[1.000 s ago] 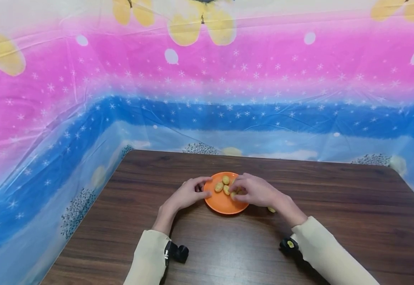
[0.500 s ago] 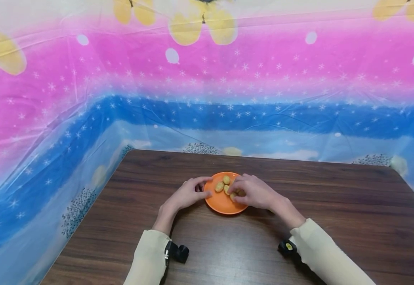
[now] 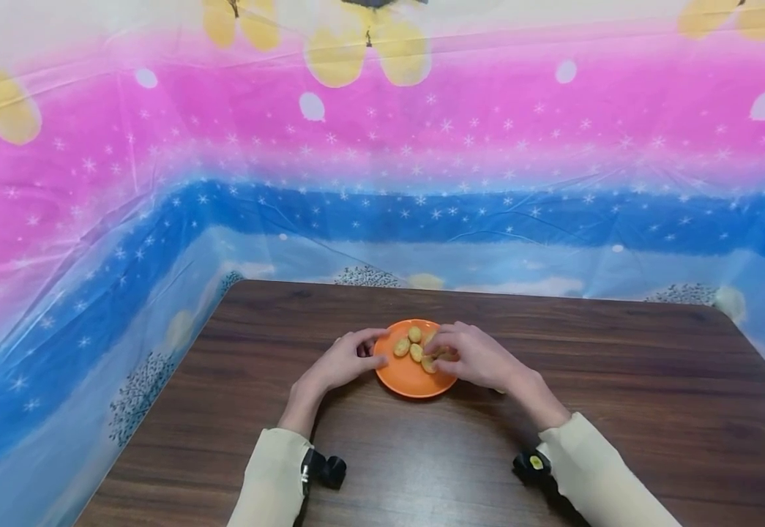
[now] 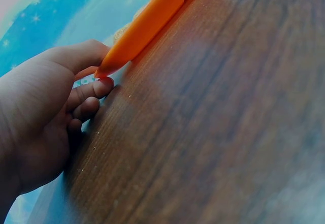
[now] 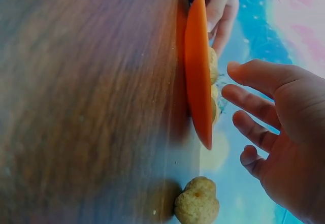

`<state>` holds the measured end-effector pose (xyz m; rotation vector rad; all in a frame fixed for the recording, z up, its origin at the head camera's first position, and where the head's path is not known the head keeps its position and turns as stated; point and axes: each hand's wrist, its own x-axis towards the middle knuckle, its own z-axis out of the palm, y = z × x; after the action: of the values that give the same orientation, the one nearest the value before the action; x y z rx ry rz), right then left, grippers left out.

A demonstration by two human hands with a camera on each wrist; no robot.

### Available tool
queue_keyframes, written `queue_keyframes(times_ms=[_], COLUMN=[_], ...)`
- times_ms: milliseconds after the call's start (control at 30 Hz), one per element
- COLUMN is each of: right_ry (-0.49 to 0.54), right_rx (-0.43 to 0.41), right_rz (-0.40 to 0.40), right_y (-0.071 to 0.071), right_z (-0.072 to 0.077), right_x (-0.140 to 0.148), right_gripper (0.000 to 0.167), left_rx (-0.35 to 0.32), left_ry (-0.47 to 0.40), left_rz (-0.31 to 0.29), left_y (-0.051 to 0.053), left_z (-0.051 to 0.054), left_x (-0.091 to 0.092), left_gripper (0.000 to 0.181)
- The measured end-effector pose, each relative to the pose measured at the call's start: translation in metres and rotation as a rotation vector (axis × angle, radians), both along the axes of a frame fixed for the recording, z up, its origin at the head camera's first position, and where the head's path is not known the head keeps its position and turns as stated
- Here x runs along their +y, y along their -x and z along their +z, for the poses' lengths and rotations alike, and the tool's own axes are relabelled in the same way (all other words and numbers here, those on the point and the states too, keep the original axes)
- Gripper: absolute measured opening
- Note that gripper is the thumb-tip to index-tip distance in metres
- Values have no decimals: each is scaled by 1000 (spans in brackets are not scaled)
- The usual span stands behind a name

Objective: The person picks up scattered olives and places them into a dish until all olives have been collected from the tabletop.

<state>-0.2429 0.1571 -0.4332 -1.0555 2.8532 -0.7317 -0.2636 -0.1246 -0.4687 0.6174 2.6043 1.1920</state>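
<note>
Plate (image 3: 403, 379): sitting flat on table (image 3: 395, 454), approx. mid, between both hands, & carrying several lumps (image 3: 416, 353), yellowish & rounded, bunching toward ctr & R side. Exact no. unclear, some hiding behind fingers.

Gripping plate at L rim w/ L hand (image 3: 342, 362): pressing thumb to rim, curling other fingers close in by edge, acc. to L wrist view.

Hovering over R side of plate w/ R hand (image 3: 477, 355): bending fingers loosely, spreading them apart, & leaving a small gap to lumps in R wrist view; in head view overlapping lumps, so looking nearer.

Seeing one loose lump (image 5: 197, 201) too, lying directly on table just off plate's R side; in head view mostly hiding under R arm (image 3: 540, 399), w/ only a sliver showing.

Wearing pale sleeves (image 3: 270, 476) & a small blk cam (image 3: 332, 472) at each wrist.

Table: showing dk brown woodgrain, catching pale glare nr front. Backdrop (image 3: 382, 165): hanging behind & along L side, running cream to pink to blue, w/ yellow butterflies (image 3: 334, 55) up top & wht snowflakes (image 3: 446, 125) scattering across.
</note>
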Motion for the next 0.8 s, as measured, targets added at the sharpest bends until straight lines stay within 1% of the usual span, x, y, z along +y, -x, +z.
queue_keyframes(times_ms=[300, 400, 567, 800], right_ry=[65, 98, 117, 117], right_rx=[-58, -71, -99, -123], right_rz=[-77, -112, -161, -197], right_y=[-5, -6, -9, -12], right_z=[1, 5, 10, 5], right_x=[13, 17, 22, 33], right_gripper=[19, 19, 21, 23], left_rx=[5, 7, 14, 7], left_ry=[-6, -9, -5, 2], left_rz=[-3, 1, 4, 10], left_y=[2, 3, 3, 2], left_z=[-4, -5, -6, -5], left_x=[-1, -2, -2, 0], left_gripper=[52, 52, 52, 52])
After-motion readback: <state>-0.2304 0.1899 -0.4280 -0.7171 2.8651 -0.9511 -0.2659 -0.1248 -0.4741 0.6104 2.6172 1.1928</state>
